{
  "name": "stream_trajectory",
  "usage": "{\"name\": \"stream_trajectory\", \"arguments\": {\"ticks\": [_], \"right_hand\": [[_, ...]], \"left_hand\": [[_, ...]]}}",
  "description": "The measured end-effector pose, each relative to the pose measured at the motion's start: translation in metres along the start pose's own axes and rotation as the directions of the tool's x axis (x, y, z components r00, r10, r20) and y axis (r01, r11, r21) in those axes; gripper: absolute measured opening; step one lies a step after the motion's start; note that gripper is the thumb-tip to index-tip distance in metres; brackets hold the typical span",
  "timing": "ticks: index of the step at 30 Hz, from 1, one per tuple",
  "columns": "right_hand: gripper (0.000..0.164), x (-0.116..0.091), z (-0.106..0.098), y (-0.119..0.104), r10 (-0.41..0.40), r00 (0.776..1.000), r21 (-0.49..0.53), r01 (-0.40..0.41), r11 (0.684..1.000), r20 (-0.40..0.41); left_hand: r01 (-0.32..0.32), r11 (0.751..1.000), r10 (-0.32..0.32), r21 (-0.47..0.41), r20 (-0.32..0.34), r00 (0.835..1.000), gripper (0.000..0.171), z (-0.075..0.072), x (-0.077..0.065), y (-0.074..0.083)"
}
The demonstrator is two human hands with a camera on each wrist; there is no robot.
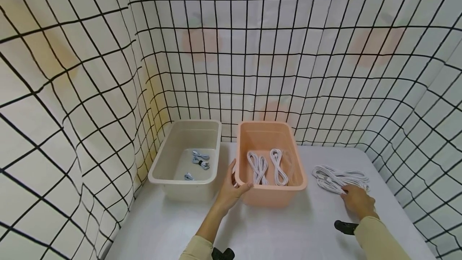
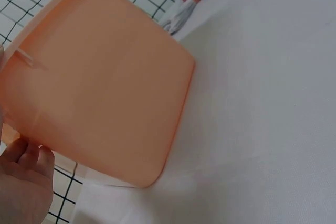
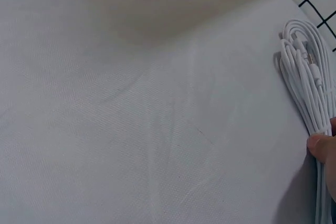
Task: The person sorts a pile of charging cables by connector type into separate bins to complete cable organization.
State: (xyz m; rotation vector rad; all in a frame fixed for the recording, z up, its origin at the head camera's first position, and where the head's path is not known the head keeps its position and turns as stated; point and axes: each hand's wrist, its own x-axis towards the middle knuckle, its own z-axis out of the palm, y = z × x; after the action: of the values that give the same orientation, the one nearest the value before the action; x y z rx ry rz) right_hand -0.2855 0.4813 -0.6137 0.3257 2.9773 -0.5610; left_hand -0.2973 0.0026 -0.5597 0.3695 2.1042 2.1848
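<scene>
My left hand (image 1: 227, 193) grips the near left corner of a peach plastic bin (image 1: 270, 196), thumb over the rim and fingers along its left side. Inside that bin lie coiled white cables (image 1: 278, 167) in tied loops. At the right, my right hand (image 1: 358, 202) pinches the near edge of a pile of coiled white cables (image 1: 333, 176) on the table. The right wrist view shows the thumb (image 3: 318, 145) pressed against the long white cable coil (image 3: 307, 77), with plugs tucked in its loops; the fingers behind are mostly hidden.
A cream bin (image 1: 191, 181) stands left of the peach one, with a few small bundled cables (image 1: 200, 163) inside. Black wire grid (image 1: 274, 55) encloses the white table (image 1: 281, 236) at the back and both sides. Dark straps (image 1: 345, 227) show by the wrists.
</scene>
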Motion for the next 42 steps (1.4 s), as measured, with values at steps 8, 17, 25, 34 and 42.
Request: {"name": "stream_trajectory", "arguments": {"ticks": [8, 17, 25, 34, 42], "right_hand": [[0.042, -0.002, 0.002, 0.006, -0.023, 1.0, 0.033, 0.024, 0.999, -0.015], [0.036, -0.003, -0.007, 0.008, -0.2, 0.975, 0.051, 0.205, 0.977, -0.1], [0.037, -0.007, -0.02, -0.002, -0.194, 0.972, 0.08, 0.206, 0.975, -0.133], [0.043, -0.005, -0.029, -0.01, -0.158, 0.977, 0.131, 0.177, 0.975, -0.143], [0.047, 0.001, -0.04, -0.019, -0.13, 0.977, 0.154, 0.157, 0.976, -0.17]], "left_hand": [[0.006, 1.0, -0.006, 0.001, 0.005, 1.0, 0.103, 0.001, 0.001, -0.001], [0.01, 1.0, -0.01, -0.01, -0.014, 1.0, 0.102, 0.0, 0.001, -0.003], [0.008, 1.0, -0.008, -0.001, -0.018, 1.0, 0.101, 0.001, 0.002, -0.004], [0.013, 1.0, -0.013, 0.008, -0.017, 1.0, 0.101, 0.001, 0.001, -0.002], [0.002, 1.0, -0.001, 0.009, -0.015, 1.0, 0.1, 0.001, 0.0, -0.003]]}}
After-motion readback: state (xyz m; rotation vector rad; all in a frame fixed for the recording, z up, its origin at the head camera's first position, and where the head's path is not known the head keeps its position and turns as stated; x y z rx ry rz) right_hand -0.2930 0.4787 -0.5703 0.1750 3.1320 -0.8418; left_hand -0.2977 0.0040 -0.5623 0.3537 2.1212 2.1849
